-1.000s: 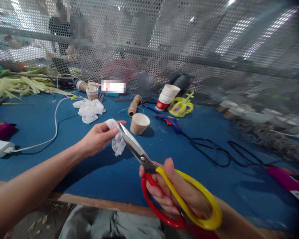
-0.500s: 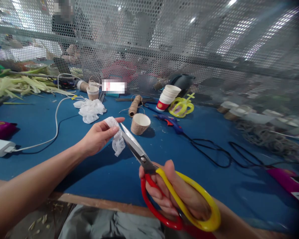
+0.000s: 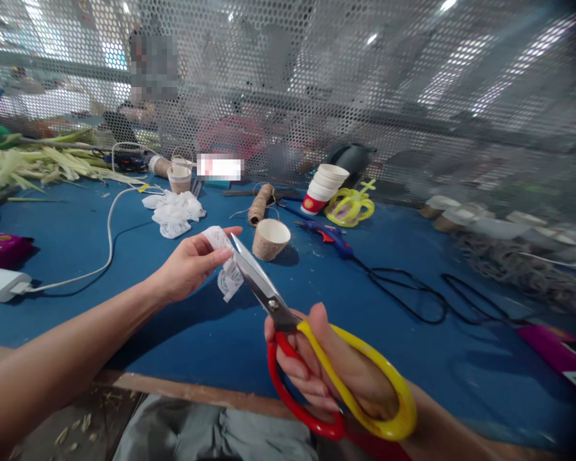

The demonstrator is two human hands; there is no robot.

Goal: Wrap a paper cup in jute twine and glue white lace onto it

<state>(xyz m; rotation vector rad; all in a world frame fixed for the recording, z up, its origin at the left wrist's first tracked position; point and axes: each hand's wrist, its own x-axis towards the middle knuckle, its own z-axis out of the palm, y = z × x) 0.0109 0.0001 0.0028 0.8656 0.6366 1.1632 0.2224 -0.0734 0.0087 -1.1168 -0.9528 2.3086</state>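
Observation:
My left hand (image 3: pixel 189 262) pinches a short strip of white lace (image 3: pixel 230 280) between thumb and fingers, its loose end hanging down. My right hand (image 3: pixel 312 365) is wrapped round the handles of large scissors (image 3: pixel 273 304), one loop red and one yellow. The scissors' blades point up and left, their tips at the lace beside my left thumb; whether they touch it I cannot tell. Just behind the blades stands a small twine-covered cup (image 3: pixel 271 241) with a white inside. A heap of white lace (image 3: pixel 175 211) lies beyond my left hand.
Behind the cup are a twine spool (image 3: pixel 260 205), stacked paper cups (image 3: pixel 322 189), a yellow crown-shaped piece (image 3: pixel 349 206) and a blue glue gun (image 3: pixel 329 237) with a black cord. Pale husks (image 3: pixel 48 163) lie at left. A perforated metal screen (image 3: pixel 278 77) closes the back; a person is behind it.
The scissors and my right hand have shifted slightly left and up, bringing the blades closer to the lace. My left hand is almost still. The person behind the screen has moved right.

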